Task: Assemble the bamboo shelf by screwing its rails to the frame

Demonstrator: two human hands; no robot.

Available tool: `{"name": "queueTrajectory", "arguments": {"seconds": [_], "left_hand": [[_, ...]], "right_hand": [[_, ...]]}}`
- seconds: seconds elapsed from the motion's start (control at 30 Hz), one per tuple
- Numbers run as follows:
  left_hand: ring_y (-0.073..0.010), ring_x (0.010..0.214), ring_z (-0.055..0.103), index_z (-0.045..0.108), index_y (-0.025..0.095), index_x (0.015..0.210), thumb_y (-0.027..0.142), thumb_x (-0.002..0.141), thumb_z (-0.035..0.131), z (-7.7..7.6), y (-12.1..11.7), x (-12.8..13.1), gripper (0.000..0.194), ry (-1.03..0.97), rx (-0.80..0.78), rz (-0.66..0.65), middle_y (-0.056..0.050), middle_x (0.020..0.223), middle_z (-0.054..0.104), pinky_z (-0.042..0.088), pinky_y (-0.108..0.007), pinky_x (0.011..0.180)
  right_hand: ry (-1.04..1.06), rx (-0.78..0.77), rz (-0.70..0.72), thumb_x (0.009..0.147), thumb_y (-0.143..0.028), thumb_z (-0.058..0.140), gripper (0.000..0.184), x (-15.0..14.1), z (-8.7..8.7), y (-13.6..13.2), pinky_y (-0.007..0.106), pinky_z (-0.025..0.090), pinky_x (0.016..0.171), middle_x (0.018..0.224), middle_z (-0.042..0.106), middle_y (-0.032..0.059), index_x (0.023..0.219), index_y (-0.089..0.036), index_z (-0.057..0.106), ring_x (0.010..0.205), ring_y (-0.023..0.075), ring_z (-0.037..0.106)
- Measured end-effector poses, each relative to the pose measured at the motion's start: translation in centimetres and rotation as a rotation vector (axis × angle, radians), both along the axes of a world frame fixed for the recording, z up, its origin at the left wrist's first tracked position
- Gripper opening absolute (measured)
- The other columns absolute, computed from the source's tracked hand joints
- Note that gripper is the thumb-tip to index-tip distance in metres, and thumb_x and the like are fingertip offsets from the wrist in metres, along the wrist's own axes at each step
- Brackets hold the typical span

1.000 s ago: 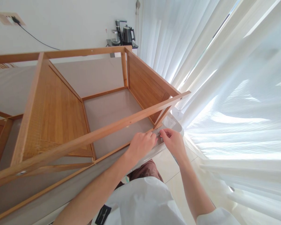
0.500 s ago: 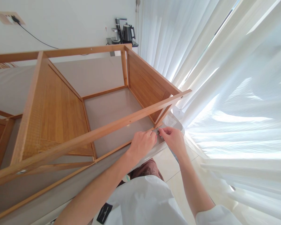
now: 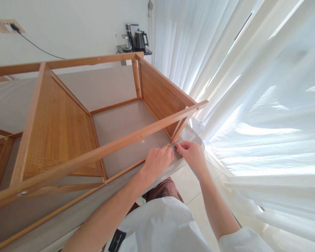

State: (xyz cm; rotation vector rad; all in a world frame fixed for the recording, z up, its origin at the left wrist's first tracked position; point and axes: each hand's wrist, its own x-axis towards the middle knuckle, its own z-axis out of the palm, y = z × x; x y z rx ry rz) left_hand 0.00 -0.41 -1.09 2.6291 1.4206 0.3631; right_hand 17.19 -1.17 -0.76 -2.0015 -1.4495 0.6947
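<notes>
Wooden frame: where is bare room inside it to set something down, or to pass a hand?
Bare grey surface shows between the middle panel and end panel; a hand could probably pass there, below the front rail. Crowded: near right corner, where left hand and right hand are close together.

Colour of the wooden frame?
The wooden frame is warm orange-brown, with visible grain; best seen in the head view.

2 hands (image 3: 159, 161) (image 3: 193, 154), 1 wooden frame (image 3: 115, 147), 3 panels (image 3: 68, 129), 1 dark kettle (image 3: 139, 39), 1 cable (image 3: 36, 46)
</notes>
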Motion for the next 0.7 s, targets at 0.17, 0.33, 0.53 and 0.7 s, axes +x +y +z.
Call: {"name": "queueTrajectory", "arguments": {"seconds": [0.17,0.33,0.53,0.7], "left_hand": [[-0.0274,0.072,0.075,0.066,0.019,0.085,0.029,0.105,0.046,-0.2,0.0,0.1,0.030,-0.002,-0.007,0.017,-0.007,0.079,0.075,0.038,-0.032,0.057],[-0.0285,0.072,0.075,0.066,0.019,0.087,0.030,0.105,0.044,-0.3,0.0,0.1,0.030,-0.009,-0.009,0.039,-0.007,0.082,0.076,0.036,-0.033,0.056],[-0.0265,0.074,0.075,0.066,0.020,0.090,0.030,0.105,0.046,-0.2,-0.1,0.0,0.027,-0.032,-0.030,0.057,-0.007,0.084,0.076,0.036,-0.032,0.057],[-0.0254,0.075,0.074,0.068,0.021,0.093,0.031,0.104,0.050,-0.1,-0.1,0.1,0.023,-0.068,-0.051,0.085,-0.006,0.085,0.077,0.036,-0.032,0.056]], "right_hand": [[-0.012,0.003,0.006,0.088,-0.045,0.063,0.029,0.0,0.2,0.2,0.029,0.045,0.064,0.072,0.078,0.0007,0.073,-0.024,0.078,0.063,0.0190,0.068],[-0.023,0.025,0.030,0.092,-0.044,0.060,0.030,-0.2,0.1,-0.2,0.031,0.048,0.068,0.075,0.078,0.0006,0.079,-0.025,0.079,0.067,0.0194,0.069],[-0.263,0.285,0.139,0.097,-0.027,0.054,0.029,-1.2,-1.0,-2.9,0.035,0.053,0.077,0.108,0.073,0.0071,0.120,-0.023,0.071,0.084,0.0207,0.069],[-0.301,0.413,0.258,0.100,-0.019,0.050,0.026,-2.2,-1.9,-3.6,0.034,0.055,0.081,0.107,0.071,0.0078,0.112,-0.024,0.072,0.095,0.0222,0.068]]}}
